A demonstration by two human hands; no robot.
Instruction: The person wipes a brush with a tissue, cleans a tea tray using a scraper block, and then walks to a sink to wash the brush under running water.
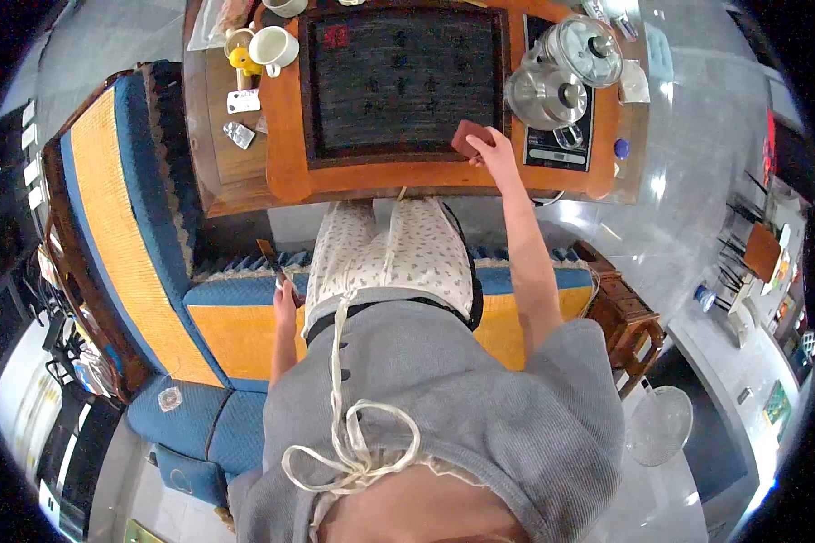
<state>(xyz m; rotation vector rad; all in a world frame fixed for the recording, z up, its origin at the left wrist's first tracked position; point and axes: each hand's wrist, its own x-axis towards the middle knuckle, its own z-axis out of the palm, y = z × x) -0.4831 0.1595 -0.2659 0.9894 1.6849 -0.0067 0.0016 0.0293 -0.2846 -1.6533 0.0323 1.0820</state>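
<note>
My right hand (493, 149) is closed on a small reddish-brown, squarish piece (472, 138), whose exact kind I cannot make out. It is over the lower right corner of a dark tea tray (403, 86) with carved characters, set in an orange-brown wooden table (285, 172). Down beside my left thigh, my left hand (285, 297) grips a slim dark stick-like object (270, 257) with a brown end. Its kind is unclear, and my fingers partly hide it. A glass kettle (541, 98) with a steel lid stands right of the tray, near my right hand.
Another glass pot (581, 50) sits behind the kettle on a black heating plate (552, 156). A white mug (273, 49), a yellow duck figure (243, 61) and a white card-like item (243, 100) lie at the table's left. A blue and yellow sofa (222, 339) is around me; a wooden stool (620, 317) stands right.
</note>
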